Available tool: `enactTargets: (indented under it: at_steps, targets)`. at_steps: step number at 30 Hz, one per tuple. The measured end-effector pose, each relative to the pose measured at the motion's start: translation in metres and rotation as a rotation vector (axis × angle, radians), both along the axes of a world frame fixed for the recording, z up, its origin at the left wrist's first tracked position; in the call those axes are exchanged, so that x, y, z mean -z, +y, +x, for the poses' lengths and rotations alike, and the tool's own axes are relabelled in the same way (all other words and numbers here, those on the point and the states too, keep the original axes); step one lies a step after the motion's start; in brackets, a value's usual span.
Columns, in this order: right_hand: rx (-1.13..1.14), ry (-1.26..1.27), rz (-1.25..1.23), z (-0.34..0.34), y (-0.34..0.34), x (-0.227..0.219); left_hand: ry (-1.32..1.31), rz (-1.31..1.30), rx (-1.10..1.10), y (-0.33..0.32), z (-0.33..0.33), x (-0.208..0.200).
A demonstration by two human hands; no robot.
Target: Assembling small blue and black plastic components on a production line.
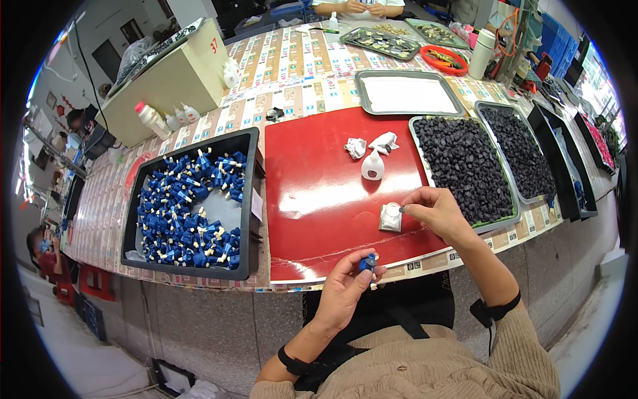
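My left hand (340, 297) is closed around a small blue plastic figure (367, 263) with a cream-coloured end, held just off the table's front edge. Over the red mat (319, 199), my right hand (440, 214) pinches a small dark piece at its fingertips; its exact shape is too small to make out. Those fingertips are beside a round white dish (391, 213) that sits on a small squarish block. Farther back on the mat stands a white squeeze bottle (373, 167) with a pointed tip. Behind it lie two crumpled white tissues (383, 142).
On the left, a black bin (251, 199) holds many blue figures. Trays of black pieces (465, 169) (515, 149) stand at the right. A tray lined with white (409, 93) lies behind the mat. Across the table, another person's hands (365, 8) are at work.
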State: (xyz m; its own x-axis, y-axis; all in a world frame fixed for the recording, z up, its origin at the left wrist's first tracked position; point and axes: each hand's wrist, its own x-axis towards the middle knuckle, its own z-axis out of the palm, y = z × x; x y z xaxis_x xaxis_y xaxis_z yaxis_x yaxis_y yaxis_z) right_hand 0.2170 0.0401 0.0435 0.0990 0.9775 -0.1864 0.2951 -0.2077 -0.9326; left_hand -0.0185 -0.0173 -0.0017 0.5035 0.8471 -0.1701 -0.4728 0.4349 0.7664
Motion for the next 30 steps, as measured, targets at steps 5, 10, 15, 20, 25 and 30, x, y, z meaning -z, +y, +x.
enactTargets:
  at_steps: [5, 10, 15, 20, 25, 30]
  targets:
    - [0.038, 0.100, -0.005, -0.002, -0.014, 0.000, -0.029, -0.019, 0.002, 0.000, 0.002, -0.002]
    - [-0.036, 0.409, -0.040, -0.022, -0.045, -0.008, -0.051, 0.006, 0.017, 0.001, 0.006, 0.001]
    - [-0.086, 0.620, -0.073, -0.038, -0.066, -0.003, -0.032, 0.022, 0.033, 0.001, 0.007, 0.001]
    - [-0.048, 0.661, -0.094, -0.042, -0.071, 0.006, -0.010, 0.051, 0.010, -0.001, 0.008, 0.000]
    - [-0.040, 0.656, -0.123, -0.041, -0.073, 0.007, 0.005, 0.065, -0.002, -0.002, 0.010, 0.000]
    - [-0.037, 0.667, -0.144, -0.040, -0.074, 0.010, 0.083, 0.193, -0.058, -0.003, 0.011, 0.001]
